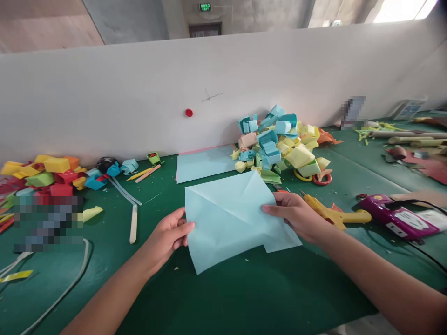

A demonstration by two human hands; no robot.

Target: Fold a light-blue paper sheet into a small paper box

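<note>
A creased sheet of light blue paper is held up over the green table, with a notch cut into its lower right edge. My left hand pinches its left edge between thumb and fingers. At the right edge my right hand grips the same sheet, thumb on the front face. Behind it, flat sheets of blue paper lie against the white partition, a pink edge showing beneath. Close to my right hand rests a yellow glue gun.
Folded blue and yellow paper pieces are heaped at the back, scissors handles beside them. Coloured paper pieces pile up at the left, near a white cable. A purple power strip and its black cord occupy the right.
</note>
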